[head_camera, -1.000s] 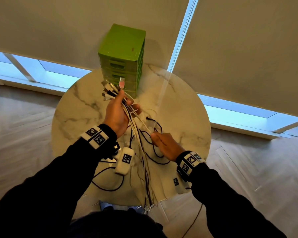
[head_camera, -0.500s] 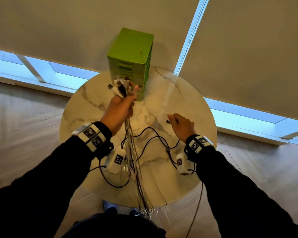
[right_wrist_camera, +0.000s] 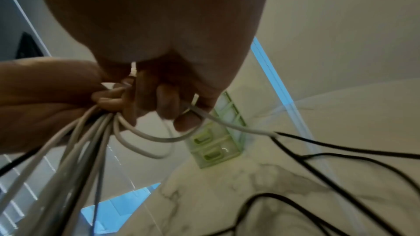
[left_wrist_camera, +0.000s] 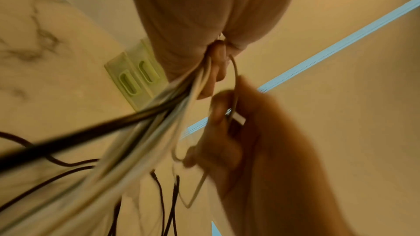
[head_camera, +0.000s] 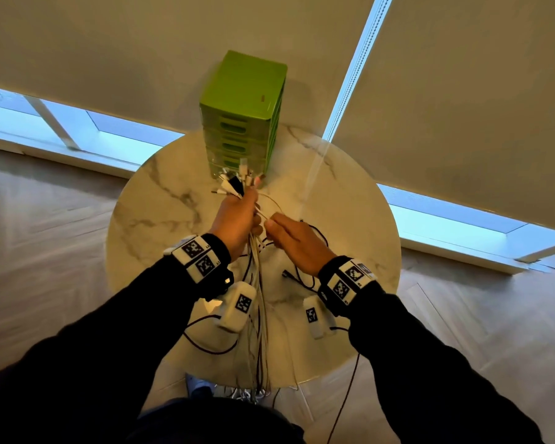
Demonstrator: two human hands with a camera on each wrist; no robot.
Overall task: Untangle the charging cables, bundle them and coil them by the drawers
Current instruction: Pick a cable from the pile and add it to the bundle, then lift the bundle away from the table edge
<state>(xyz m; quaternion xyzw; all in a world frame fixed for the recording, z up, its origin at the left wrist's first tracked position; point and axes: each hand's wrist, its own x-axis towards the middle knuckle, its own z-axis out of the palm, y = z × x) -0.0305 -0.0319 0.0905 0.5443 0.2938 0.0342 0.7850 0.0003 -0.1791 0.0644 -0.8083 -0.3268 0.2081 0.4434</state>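
— While the left hand [head_camera: 236, 219] stays out of it, what is it gripping?

— Its fingers are curled tight round a bunch of cables [head_camera: 259, 299], mostly white with a few dark ones. The plugs [head_camera: 234, 184] fan out above the fist, just in front of the foot of the green drawers [head_camera: 242, 123]. Below the fist the bunch hangs straight down, past the near edge of the table [head_camera: 161, 200].

— And the right hand [head_camera: 297, 243]?

— Just beside the left, nearly touching it. Thumb and fingers [right_wrist_camera: 164, 103] pinch one thin white cable [right_wrist_camera: 227, 123]. From the left wrist view a white plug [left_wrist_camera: 238, 118] sits inside that pinch, and the cable loops up from it into the left fist [left_wrist_camera: 204, 24].

— Where does that cable run otherwise?

— In the right wrist view it leaves the fingers towards the drawers [right_wrist_camera: 216, 143] and ends over the tabletop [right_wrist_camera: 261, 177]; a slack loop [right_wrist_camera: 145, 143] of it hangs beneath both hands.

— Anything else near the drawers?

— Loose black cables [head_camera: 305, 277] lie on the marble on the near side of the drawers, under the right wrist. The drawers stand at the far edge of the table, against the pale blinds [head_camera: 141, 59].

— Sleeves?

— Dark, with marker bands [head_camera: 199, 256] at both wrists.
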